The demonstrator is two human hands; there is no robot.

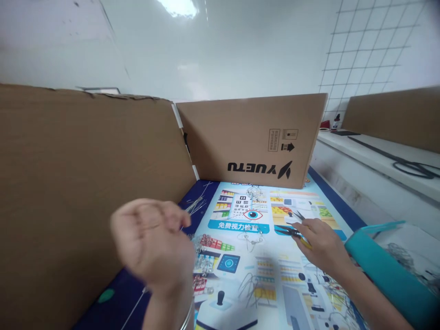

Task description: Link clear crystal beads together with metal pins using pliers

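My left hand (pixel 154 243) is raised in front of the cardboard wall on the left. Its fingers are curled in, slightly blurred, and whatever they may hold is hidden. Over the printed table cover, my right hand (pixel 321 243) grips a pair of pliers (pixel 290 232) with a yellow handle; the dark jaws point left. A second thin pointed metal tool tip (pixel 299 215) shows just above its fingers, and I cannot tell whether it is held. Left of the pliers lies a thin wire piece with clear beads (pixel 253 238).
Cardboard panels (pixel 247 137) stand at the left and back. Beads (pixel 204 263) lie in clusters beside my left hand. Loose wires (pixel 249 288) lie on the cover, with more wire strands (pixel 195 205) and a wire coil (pixel 255 192) farther back. A teal container (pixel 381 256) sits at right.
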